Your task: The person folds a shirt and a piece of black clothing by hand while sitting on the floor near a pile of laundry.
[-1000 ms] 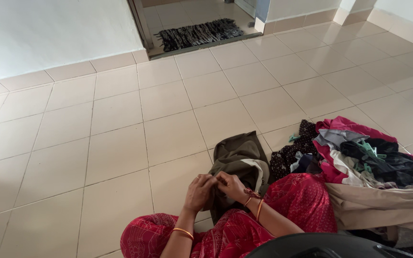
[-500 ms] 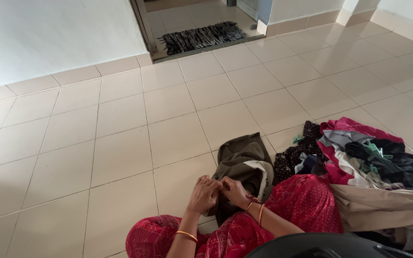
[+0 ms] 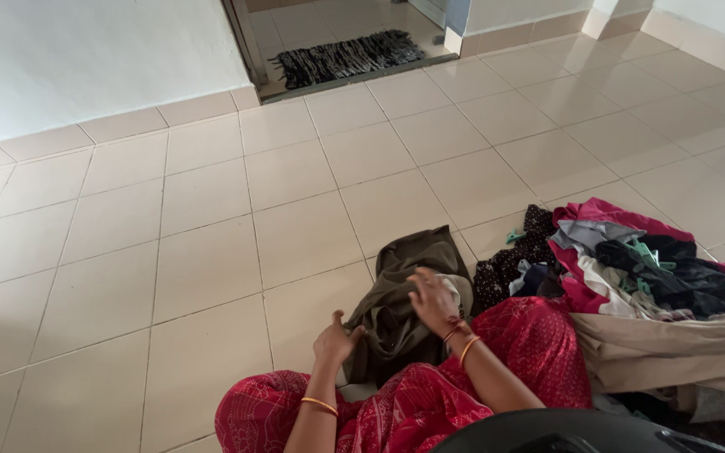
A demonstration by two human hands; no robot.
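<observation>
Tiled floor [image 3: 211, 218] | two hands: left hand [image 3: 335, 342]; right hand [image 3: 434, 300] | one olive garment [image 3: 400, 294]

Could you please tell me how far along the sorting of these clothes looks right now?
Done: no folded stack is visible. In hand: the olive garment lies on the floor, left hand at its edge, right hand on top. Left: the mixed clothes pile beside the person.

clothes pile [image 3: 656, 285] cut off rt, doormat [image 3: 346, 57] blurry

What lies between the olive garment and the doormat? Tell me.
In the head view, only bare beige floor tiles lie between the olive garment under both hands and the dark doormat in the doorway.
</observation>
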